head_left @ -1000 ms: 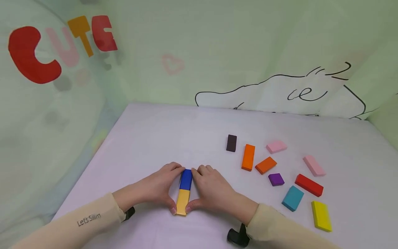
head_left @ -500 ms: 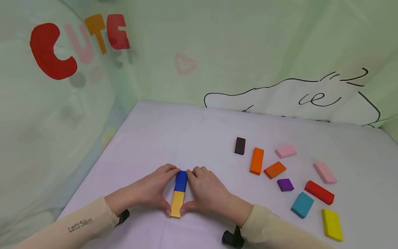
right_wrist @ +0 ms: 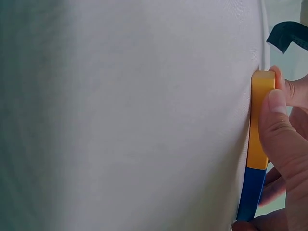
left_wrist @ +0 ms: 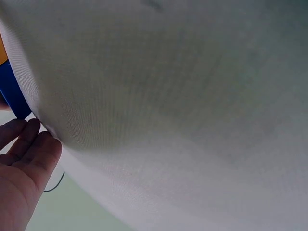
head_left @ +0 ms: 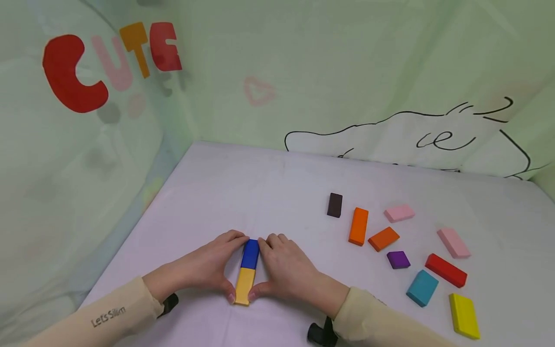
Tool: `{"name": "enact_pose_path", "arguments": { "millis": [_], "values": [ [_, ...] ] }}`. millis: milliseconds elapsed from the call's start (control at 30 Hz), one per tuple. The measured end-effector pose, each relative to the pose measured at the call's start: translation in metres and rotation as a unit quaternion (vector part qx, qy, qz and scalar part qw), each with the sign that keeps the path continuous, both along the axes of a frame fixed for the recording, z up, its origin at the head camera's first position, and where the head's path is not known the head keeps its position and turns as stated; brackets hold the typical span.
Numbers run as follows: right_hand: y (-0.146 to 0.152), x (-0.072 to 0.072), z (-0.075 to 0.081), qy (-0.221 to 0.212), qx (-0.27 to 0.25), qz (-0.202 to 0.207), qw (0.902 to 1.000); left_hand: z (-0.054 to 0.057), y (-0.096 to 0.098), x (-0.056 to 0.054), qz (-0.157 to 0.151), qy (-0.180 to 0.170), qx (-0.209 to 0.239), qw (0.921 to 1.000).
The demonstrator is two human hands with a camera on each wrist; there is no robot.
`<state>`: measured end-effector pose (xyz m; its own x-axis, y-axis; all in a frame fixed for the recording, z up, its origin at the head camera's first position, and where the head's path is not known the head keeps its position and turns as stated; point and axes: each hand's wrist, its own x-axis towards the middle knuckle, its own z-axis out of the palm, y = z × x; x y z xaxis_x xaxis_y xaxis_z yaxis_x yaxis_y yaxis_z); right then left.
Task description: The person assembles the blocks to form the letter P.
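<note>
A blue block and a golden-yellow block lie end to end on the pale tabletop, the blue one farther from me. My left hand holds the pair from the left, fingertips by the blue block's far end, thumb against the yellow block's near end. Mirroring it, my right hand grips the right side. In the right wrist view, a thumb presses the side of the yellow block, with fingers at the blue end. The left wrist view shows part of the blue block beside bent fingers.
To the right lie a dark brown block, two orange ones, two pink ones, a purple one, a red one, a teal one and a yellow one. A printed curtain borders the table.
Both hands have slid left across the table with the blue and golden-yellow blocks between them. The camera view has turned slightly, and the other blocks keep their arrangement.
</note>
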<state>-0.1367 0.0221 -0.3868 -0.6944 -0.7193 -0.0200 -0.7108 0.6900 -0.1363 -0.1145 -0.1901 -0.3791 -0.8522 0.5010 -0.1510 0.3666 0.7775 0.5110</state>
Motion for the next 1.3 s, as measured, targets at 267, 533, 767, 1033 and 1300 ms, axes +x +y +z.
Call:
{"name": "enact_pose_path", "arguments": {
  "millis": [267,533,767,1033,1300],
  "values": [
    [0.001,0.0,-0.001,0.004,-0.004,0.003,1.0,0.001,0.0,0.001,-0.001,0.004,0.004,1.0],
    [0.001,0.0,-0.001,-0.004,-0.008,0.004,1.0,0.002,-0.002,0.002,0.002,-0.006,0.002,1.0],
    [0.002,0.0,0.001,-0.019,-0.004,-0.002,0.9998,0.001,-0.002,0.001,0.005,-0.015,0.004,0.9999],
    [0.024,-0.004,0.005,-0.075,-0.06,-0.028,0.995,0.001,-0.002,0.001,0.012,-0.032,0.005,0.9994],
    [0.097,-0.032,0.019,-0.052,-0.124,-0.045,0.9899,0.003,-0.001,0.002,0.027,-0.044,0.004,0.9987]
  ]
}}
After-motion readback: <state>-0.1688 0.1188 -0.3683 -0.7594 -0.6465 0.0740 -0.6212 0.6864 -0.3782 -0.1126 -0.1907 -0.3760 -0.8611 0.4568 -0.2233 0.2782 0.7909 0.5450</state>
